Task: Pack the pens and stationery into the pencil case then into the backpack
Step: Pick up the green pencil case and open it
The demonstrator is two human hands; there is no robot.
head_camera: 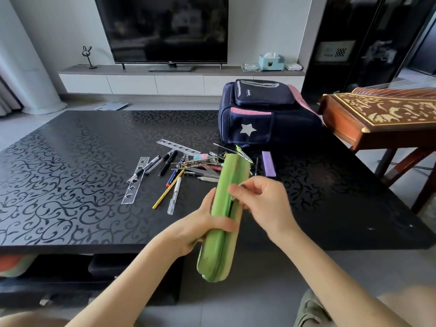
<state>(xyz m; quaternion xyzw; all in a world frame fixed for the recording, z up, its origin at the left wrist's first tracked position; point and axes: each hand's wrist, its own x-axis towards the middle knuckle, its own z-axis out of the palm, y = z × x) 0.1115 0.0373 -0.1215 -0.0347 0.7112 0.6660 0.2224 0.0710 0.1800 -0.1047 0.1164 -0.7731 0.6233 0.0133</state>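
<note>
A long green pencil case (232,175) is held over the near edge of the black table (70,175). My left hand (200,230) grips its lower half from the left. My right hand (262,197) pinches the zipper pull at the middle of the case; the zip looks partly open near that point. Behind the case lies a heap of pens, pencils and rulers (179,166), with a clear stencil ruler (134,182) to the left and a purple ruler (268,163) to the right. A navy backpack (264,112) with a white star stands at the table's far side.
A carved wooden zither (377,114) on a stand sits to the right of the table. A television (162,29) on a low white cabinet is behind, with a tissue box (271,60). A dark shelf runs under the table.
</note>
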